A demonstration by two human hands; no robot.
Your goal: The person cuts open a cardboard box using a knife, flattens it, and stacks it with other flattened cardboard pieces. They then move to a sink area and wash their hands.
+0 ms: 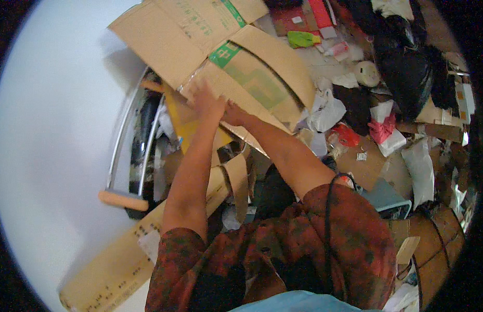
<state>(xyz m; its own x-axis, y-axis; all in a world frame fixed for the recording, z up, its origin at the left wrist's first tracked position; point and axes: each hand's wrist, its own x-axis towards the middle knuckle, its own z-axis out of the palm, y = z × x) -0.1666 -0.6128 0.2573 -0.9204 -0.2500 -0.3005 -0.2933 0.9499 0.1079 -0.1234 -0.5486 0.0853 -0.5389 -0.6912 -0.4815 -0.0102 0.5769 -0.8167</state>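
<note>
A large opened cardboard box (179,48) lies before me, its panels spread and marked with green print and tape. My left hand (207,102) is over its near left edge, fingers blurred but stretched out across the cardboard. Close beside it, my right hand (235,113) touches the same box near its lower edge. The right fingers are mostly hidden, so their grip does not show. Beneath the hands a yellow sheet-like piece (204,134) sticks out from under the box.
A metal-framed piece with an orange-brown end bar (123,200) leans along the white wall (50,128). A long cardboard carton (112,261) lies at lower left. Plastic bags (326,109), paper scraps, a tape roll (367,74) and black bags (407,82) clutter the right side.
</note>
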